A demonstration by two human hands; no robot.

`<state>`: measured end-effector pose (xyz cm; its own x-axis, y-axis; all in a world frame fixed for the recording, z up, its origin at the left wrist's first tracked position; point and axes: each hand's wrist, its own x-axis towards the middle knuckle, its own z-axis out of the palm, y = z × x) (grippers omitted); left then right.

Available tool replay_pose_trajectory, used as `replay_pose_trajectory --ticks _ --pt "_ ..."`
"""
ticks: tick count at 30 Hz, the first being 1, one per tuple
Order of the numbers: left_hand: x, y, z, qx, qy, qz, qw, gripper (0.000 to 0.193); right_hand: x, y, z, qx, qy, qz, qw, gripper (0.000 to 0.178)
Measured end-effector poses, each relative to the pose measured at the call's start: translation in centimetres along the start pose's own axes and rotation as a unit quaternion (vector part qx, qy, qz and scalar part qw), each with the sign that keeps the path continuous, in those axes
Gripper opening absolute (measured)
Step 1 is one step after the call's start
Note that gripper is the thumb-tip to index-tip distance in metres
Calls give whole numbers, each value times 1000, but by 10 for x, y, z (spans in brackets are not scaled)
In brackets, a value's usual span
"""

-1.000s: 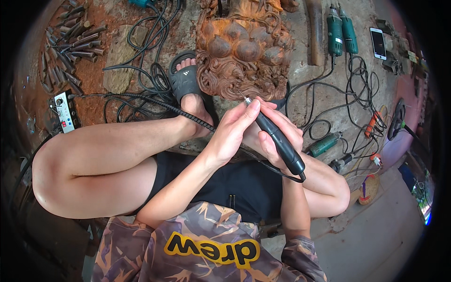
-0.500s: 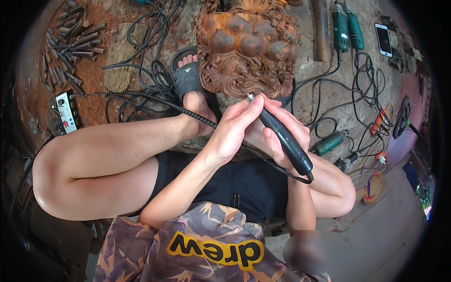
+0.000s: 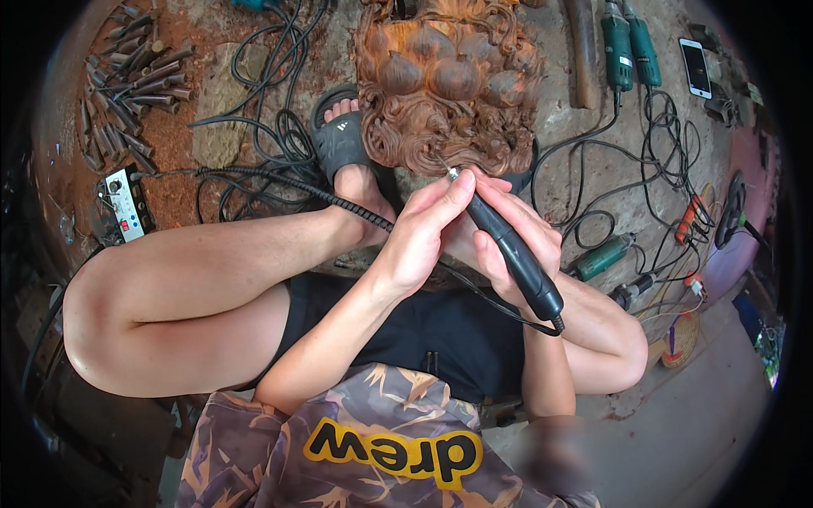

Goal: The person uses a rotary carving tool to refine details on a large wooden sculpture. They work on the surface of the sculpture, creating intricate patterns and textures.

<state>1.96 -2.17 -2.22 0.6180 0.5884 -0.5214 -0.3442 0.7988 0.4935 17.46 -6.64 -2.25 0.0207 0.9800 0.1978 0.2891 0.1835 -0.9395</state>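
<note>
- Left hand (image 3: 415,245): closed, thumb and fingers pinching the front end of a black tool (image 3: 513,256).
- Right hand (image 3: 540,241): fingers curled closed around the same tool's body.
- Tool: tilted, its thin bit at the near edge of a brown wood carving (image 3: 449,80); whether they touch is hard to tell.
- Carving: on the floor (image 3: 555,118), just beside a grey sandal (image 3: 340,140).
- Toward the floor's far right corner: two green power tools (image 3: 617,51) and a phone (image 3: 695,68).
- Toward its far left corner: a pile of chisels (image 3: 152,76).
</note>
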Motion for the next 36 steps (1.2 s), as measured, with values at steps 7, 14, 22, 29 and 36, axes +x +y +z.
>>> replay_pose_trajectory --ticks 7,14,22,29,36 --pt "0 2 2 -2 11 0 1000 52 -1 0 0 -11 -4 -2 1000 45" --pt "1 -1 -1 10 -11 -3 1000 54 -3 2 -2 6 -3 -6 1000 45" --pt "0 -2 -3 18 -15 -4 1000 56 -4 3 -1 8 1 -3 1000 45" --pt "-1 -1 0 30 -6 -1 1000 55 -1 -3 -1 -5 1 -3 1000 44" --pt "-14 -4 -3 -78 -2 -4 997 48 -1 -22 16 -97 13 -38 994 45"
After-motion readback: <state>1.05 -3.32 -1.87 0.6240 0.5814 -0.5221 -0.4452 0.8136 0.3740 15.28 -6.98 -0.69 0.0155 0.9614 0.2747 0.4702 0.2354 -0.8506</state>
